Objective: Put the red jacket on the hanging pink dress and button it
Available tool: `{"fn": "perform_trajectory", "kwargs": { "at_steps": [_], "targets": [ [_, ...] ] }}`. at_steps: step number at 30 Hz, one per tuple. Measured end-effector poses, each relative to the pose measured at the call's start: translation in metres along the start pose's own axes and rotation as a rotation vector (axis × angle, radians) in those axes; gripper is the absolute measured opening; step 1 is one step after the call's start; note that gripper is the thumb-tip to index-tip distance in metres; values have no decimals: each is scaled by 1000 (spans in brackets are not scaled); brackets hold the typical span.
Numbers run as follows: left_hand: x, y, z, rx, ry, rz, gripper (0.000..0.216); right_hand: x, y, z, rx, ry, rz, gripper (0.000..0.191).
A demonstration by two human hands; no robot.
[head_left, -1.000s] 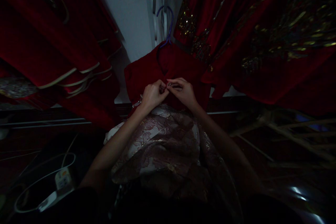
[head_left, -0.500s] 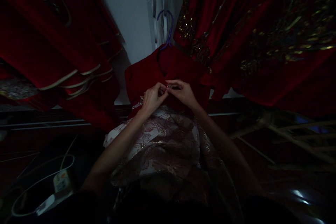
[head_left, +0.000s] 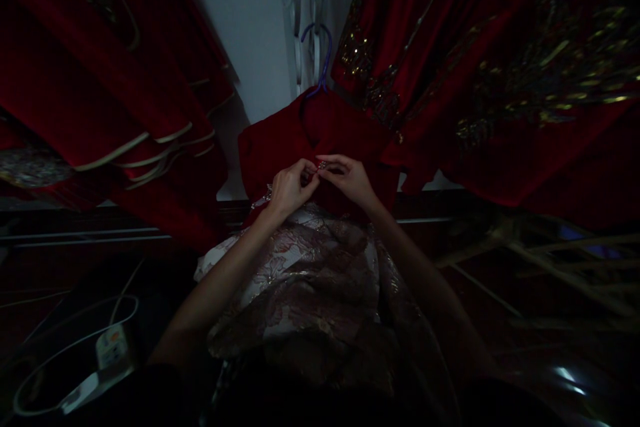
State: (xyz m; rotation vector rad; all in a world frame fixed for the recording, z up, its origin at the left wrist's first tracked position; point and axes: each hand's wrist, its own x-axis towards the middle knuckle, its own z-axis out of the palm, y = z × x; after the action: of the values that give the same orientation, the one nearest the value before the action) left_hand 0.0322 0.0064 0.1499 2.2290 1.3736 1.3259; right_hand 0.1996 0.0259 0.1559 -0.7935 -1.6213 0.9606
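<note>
A red garment [head_left: 280, 137] with a V-shaped neckline hangs from a purple hanger [head_left: 327, 60] in front of me. At the middle of its front, both hands meet in a pinch. My right hand [head_left: 350, 180] has thumb and forefinger closed on a small glittering ornament [head_left: 323, 165]. My left hand [head_left: 291, 187] is pinched at the ornament's left side; what lies between its fingertips is too small and dark to make out. Another sparkly trim [head_left: 263, 197] shows beside my left wrist. Below, shiny floral brocade fabric [head_left: 300, 267] is spread under my forearms.
Red draped garments with pale piping [head_left: 120, 153] hang at left. Gold-sequined red garments [head_left: 550, 67] hang at right. A white power strip [head_left: 111, 350] with a looped cable lies at lower left. A wooden frame [head_left: 540, 253] stands at lower right. The scene is dim.
Both hands keep their pinch at the garment's front with hardly any finger movement. The whole view has shifted slightly.
</note>
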Motion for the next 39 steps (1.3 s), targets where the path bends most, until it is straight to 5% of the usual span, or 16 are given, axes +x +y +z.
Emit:
{"fn": "perform_trajectory", "kwargs": {
  "at_steps": [9, 15, 18, 20, 24, 28, 31, 36, 39],
  "targets": [
    [2, 7, -5, 147, -33, 142, 11, -2, 1, 6, -103, 67, -79, 28],
    [-3, 0, 12, -194, 96, -60, 11, -13, 12, 13, -219, 122, -116, 51],
    [-7, -4, 15, -345, 157, -115, 16, -34, 22, 2, -471, 126, -30, 62],
    [-11, -4, 14, -351, 177, -96, 20, -49, 31, -10, -670, 96, 67, 53],
    [-22, 1, 12, -217, -75, -147, 37, -67, 45, -35, -832, 72, 249, 27],
    [-43, 1, 20, 219, -447, -426, 56, -65, 39, -52, -555, 71, 347, 22],
    [-56, 3, 34, 68, -558, -397, 64, -59, 24, -61, -101, 122, 419, 20],
    [-57, 30, 57, -552, -266, -174, 73, -58, -2, -64, 296, 160, 399, 22],
    [-51, 41, 62, -670, -82, -216, 63, -61, -17, -60, 321, 56, 349, 41]
  ]
}}
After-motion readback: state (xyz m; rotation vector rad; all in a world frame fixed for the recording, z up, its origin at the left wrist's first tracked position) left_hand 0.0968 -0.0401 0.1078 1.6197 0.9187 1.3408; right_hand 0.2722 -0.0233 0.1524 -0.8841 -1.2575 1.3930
